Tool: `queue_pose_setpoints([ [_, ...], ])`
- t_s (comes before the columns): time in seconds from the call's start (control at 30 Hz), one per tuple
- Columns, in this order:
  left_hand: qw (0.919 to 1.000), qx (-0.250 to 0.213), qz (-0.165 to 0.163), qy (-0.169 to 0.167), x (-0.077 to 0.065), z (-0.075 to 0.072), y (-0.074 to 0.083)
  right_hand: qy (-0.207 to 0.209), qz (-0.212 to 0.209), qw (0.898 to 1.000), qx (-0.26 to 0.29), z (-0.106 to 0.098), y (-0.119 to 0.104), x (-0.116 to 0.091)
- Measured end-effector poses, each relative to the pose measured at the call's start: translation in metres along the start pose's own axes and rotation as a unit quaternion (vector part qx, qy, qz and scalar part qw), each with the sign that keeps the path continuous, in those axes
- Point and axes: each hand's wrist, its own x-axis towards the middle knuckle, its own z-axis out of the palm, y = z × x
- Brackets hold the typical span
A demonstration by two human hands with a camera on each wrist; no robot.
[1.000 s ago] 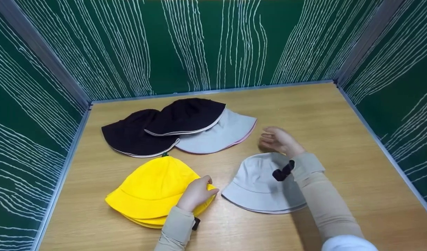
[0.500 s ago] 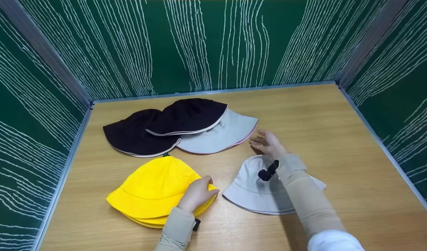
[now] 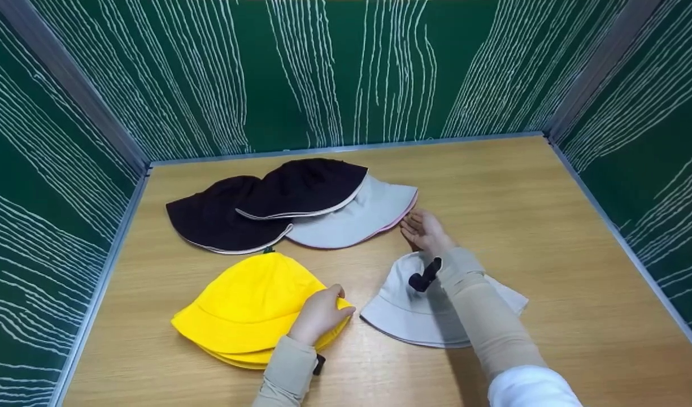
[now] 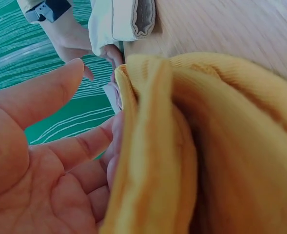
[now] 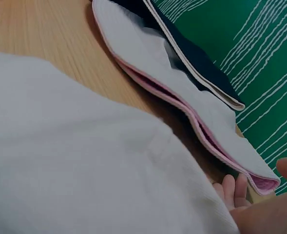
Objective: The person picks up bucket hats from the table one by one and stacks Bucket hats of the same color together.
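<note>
A stack of yellow bucket hats (image 3: 247, 299) lies at the front left of the table. My left hand (image 3: 317, 314) rests at its right brim, fingers against the cloth and thumb held apart in the left wrist view. My right hand (image 3: 429, 232) is at the right corner of the far light grey hat (image 3: 346, 223), which has a pink-edged brim. The right wrist view shows the fingertips (image 5: 228, 190) right at that brim, low by the table, with the thumb raised away. Below the right forearm sits another light grey bucket hat (image 3: 402, 308), partly hidden by the arm.
Two dark hats with pale edging, one upper (image 3: 306, 189) and one at the left (image 3: 221, 217), overlap the far grey hat. A small dark green stem-like piece (image 3: 269, 249) shows behind the yellow crown. Green walls (image 3: 300, 79) with white lines enclose the wooden table (image 3: 492, 181).
My right hand has moved left over the near grey hat, up to the corner of the far grey hat's brim. The left hand stays on the yellow hats.
</note>
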Motion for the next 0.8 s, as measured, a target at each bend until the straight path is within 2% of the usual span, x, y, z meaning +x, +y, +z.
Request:
queue_pose_setpoints([
  [0.03, 1.0000, 0.000, 0.003, 0.002, 0.000, 0.000, 0.000, -0.011, -0.001, 1.000, -0.011, 0.001, 0.001, -0.001],
  [0.13, 0.9997, 0.005, 0.018, 0.014, -0.002, 0.000, 0.000, -0.001, -0.022, 0.998, -0.054, 0.013, 0.009, -0.004],
  [0.17, 0.9995, 0.007, 0.024, 0.019, -0.002, 0.000, 0.000, 0.031, -0.027, 0.996, -0.076, 0.023, 0.012, -0.009],
  [0.23, 0.9992, 0.011, 0.030, 0.025, -0.003, 0.001, 0.000, 0.034, -0.042, 0.992, -0.113, 0.025, 0.018, -0.002],
  [0.33, 0.9993, 0.013, 0.028, 0.024, -0.003, 0.001, 0.001, 0.008, -0.064, 0.987, -0.149, 0.014, 0.025, 0.034],
  [0.4, 0.9996, 0.010, 0.021, 0.017, -0.002, 0.002, 0.001, -0.014, -0.070, 0.983, -0.168, 0.002, 0.030, 0.068],
  [0.43, 0.9997, 0.009, 0.017, 0.013, -0.002, 0.002, 0.001, -0.028, -0.073, 0.983, -0.166, -0.007, 0.032, 0.092],
  [0.5, 0.9999, 0.007, 0.013, 0.007, -0.001, 0.002, 0.001, -0.039, -0.086, 0.981, -0.167, -0.008, 0.034, 0.102],
  [0.57, 0.9999, 0.004, 0.011, 0.004, 0.000, 0.003, 0.000, -0.038, -0.102, 0.978, -0.176, 0.010, 0.034, 0.074],
  [0.63, 0.9999, 0.005, 0.009, 0.005, 0.001, 0.002, 0.000, -0.043, -0.130, 0.976, -0.172, 0.034, 0.032, 0.030],
  [0.67, 0.9999, 0.006, 0.009, 0.006, 0.001, 0.002, 0.000, -0.041, -0.143, 0.974, -0.172, 0.050, 0.031, -0.001],
  [0.7, 0.9999, 0.007, 0.011, 0.009, 0.001, 0.002, 0.000, -0.045, -0.155, 0.972, -0.169, 0.062, 0.030, -0.020],
  [0.73, 0.9999, 0.008, 0.010, 0.010, 0.001, 0.002, -0.001, -0.040, -0.162, 0.972, -0.168, 0.072, 0.028, -0.037],
  [0.8, 0.9998, 0.009, 0.009, 0.013, 0.000, 0.001, -0.001, -0.051, -0.180, 0.971, -0.149, 0.078, 0.025, -0.047],
])
